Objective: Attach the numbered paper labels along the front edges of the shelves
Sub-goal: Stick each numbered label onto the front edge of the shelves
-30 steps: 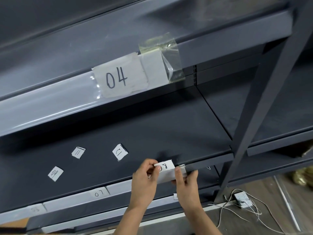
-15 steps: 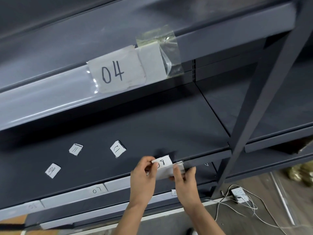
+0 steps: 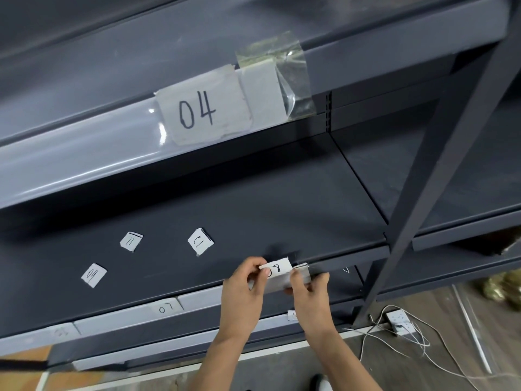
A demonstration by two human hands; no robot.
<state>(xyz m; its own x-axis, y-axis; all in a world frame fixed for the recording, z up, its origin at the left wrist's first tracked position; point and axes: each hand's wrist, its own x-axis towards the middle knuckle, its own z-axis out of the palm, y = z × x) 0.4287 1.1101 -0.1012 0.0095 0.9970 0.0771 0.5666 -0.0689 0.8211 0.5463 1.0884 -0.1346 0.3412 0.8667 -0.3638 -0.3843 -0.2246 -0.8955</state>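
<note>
Dark grey metal shelving [image 3: 282,198] fills the view, its tiers running from left to right with pale strips along the front edges. On the middle shelf's deck, three loose paper labels lie well apart: "09" [image 3: 93,275] at the far left near the front, "11" [image 3: 131,241] behind it, and "12" [image 3: 200,241] further right. Below them, on the front edge strip [image 3: 118,320], a "07" label [image 3: 166,308] is already fixed. Above, the upper shelf's edge carries a large "04" label [image 3: 201,110] with a crumpled piece of clear tape [image 3: 284,71] just to its right.

At the front edge of the middle shelf, the left hand [image 3: 244,292] pinches the left end of the "08" label [image 3: 277,269] between thumb and fingers. The right hand [image 3: 310,294] is closed on the label's right side and on the pale strip beneath it, pressing both against the edge. A slanted upright post [image 3: 428,176] crosses just to the right of the hands. Further right, on the floor, a white power strip [image 3: 399,321] lies with loose cables [image 3: 417,345].
</note>
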